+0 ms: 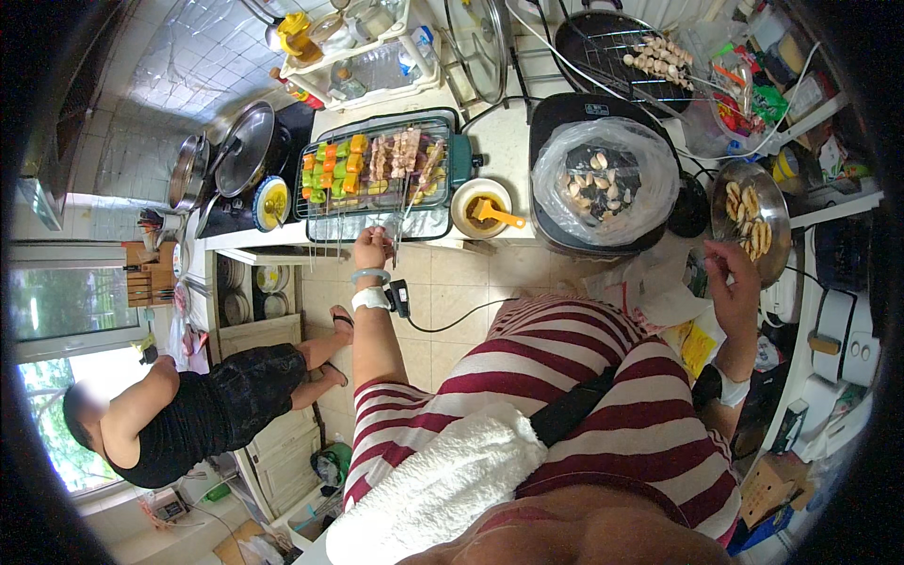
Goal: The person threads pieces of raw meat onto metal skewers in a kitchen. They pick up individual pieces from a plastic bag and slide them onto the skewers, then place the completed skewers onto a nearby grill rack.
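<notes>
On the counter stands a tabletop electric grill [461, 159] with vegetable skewers [332, 169] on the left of its rack and meat skewers [397, 153] towards the right. My left hand [374, 247] is at the grill's front edge, its fingers closed on the metal end of a skewer. A bowl of dark sauce [482, 207] with an orange-handled brush [500, 214] sits right of the grill. My right hand [731, 275] is beside a metal bowl of sliced food [750, 219], fingers partly curled; whether it touches the rim is unclear. Garlic cloves [599, 185] lie in a plastic-lined black appliance between the hands.
A pan with a wire rack and more skewers [660, 62] stands behind at right. A lidded wok [247, 148] and a small patterned bowl [271, 203] are at left. Another person [205, 402] stands near the window. Cables cross the counter and floor.
</notes>
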`<state>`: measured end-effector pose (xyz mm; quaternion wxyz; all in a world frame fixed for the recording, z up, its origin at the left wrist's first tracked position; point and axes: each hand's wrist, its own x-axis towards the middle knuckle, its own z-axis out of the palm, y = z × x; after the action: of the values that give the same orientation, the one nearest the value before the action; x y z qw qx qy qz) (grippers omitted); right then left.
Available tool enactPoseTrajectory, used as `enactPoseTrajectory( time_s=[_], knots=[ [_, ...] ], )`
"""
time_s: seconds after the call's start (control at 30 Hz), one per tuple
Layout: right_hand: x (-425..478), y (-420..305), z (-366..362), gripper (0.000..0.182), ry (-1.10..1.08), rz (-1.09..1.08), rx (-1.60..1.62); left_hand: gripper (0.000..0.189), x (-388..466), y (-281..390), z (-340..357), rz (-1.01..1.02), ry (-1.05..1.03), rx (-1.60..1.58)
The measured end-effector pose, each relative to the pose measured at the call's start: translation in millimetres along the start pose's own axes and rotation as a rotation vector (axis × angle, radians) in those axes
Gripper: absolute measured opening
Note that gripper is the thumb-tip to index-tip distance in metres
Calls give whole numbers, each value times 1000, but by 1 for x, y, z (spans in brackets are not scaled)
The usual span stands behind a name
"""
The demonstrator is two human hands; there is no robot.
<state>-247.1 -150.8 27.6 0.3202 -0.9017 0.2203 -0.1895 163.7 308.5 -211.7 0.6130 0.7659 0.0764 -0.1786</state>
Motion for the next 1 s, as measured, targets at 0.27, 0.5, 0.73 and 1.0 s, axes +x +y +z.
enactPoseTrajectory(
  time_s=[0.27,0.5,0.73,1.0],
  knots=[
    [-3,-2,-2,19,-9,1,-11,16,-1,-5,5,-108,-11,-133],
    [-5,1,-1,19,-6,9,9,10,2,-18,0,-332,-171,-269],
    [-5,1,1,19,-2,-16,-26,12,2,-21,8,-288,-479,-329],
    [-5,4,5,20,-32,-18,-14,12,-26,-14,29,-247,-275,-391]
  ],
)
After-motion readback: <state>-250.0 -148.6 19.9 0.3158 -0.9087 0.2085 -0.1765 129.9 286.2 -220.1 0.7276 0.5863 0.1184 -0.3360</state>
